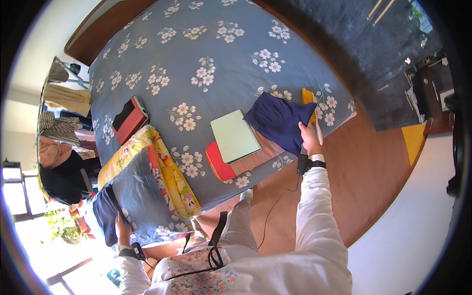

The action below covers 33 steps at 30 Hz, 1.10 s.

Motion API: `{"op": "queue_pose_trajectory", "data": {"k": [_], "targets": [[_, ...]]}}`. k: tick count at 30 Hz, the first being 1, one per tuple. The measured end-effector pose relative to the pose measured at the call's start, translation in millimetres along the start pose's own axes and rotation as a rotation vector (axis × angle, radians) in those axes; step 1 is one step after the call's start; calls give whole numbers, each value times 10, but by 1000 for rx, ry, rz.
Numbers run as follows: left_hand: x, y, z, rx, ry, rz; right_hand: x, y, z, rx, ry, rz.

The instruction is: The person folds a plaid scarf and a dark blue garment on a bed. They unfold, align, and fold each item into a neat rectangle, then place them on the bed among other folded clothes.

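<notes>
My right hand (309, 138) grips the edge of a navy blue cloth (278, 118) at the bed's right side. Beside that hand lies a yellow-bristled brush (309, 99) with a white handle, partly hidden by the cloth. Left of the cloth, a pale green flat case or book (236, 136) rests on a red and striped fabric item (221, 166). My left hand (122, 228) holds a dark garment (106, 212) at the bed's lower left, over a folded grey-blue floral cloth (138, 184). A yellow patterned blanket (180, 190) is folded beside and beneath it.
A red and black box-like object (129, 120) lies on the floral bedsheet (206, 99). Clothes, including a beige towel (68, 99) and a black garment (64, 177), hang along the left. A thin cable (268, 217) runs across the brown floor. A dark wooden headboard or bed end (88, 44) stands at upper left.
</notes>
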State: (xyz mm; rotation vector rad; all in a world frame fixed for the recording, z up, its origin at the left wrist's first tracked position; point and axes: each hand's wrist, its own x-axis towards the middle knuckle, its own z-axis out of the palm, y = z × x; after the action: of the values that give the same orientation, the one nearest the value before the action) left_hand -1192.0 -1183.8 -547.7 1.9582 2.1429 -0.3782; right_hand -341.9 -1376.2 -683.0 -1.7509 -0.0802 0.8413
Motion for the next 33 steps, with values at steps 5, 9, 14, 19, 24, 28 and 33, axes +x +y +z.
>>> {"op": "queue_pose_trajectory", "data": {"k": [5,9,14,19,24,28,33], "targets": [[70,24,-244,10,104,43,-340,-1006,775,27,-100,-153],[134,111,-354,-417,364,155,-1185,-1901,1677,-50,-83,-258],[169,255,-336,-980,47,206,-2885,-2596,2729,54,-342,-316],[50,-51,-377,-1770,-743,286,-4747,-2846,3825,18,-649,-349],[237,-793,-644,-2235,-1220,388,-5841,-2606,4831,-96,-803,-234],[309,-1373,-716,-2614,-1147,712,-6136,-2056,5496,-86,-1034,26],[401,-2251,-690,-2932,-886,638,-6189,-1262,5880,-139,-1101,79]]}}
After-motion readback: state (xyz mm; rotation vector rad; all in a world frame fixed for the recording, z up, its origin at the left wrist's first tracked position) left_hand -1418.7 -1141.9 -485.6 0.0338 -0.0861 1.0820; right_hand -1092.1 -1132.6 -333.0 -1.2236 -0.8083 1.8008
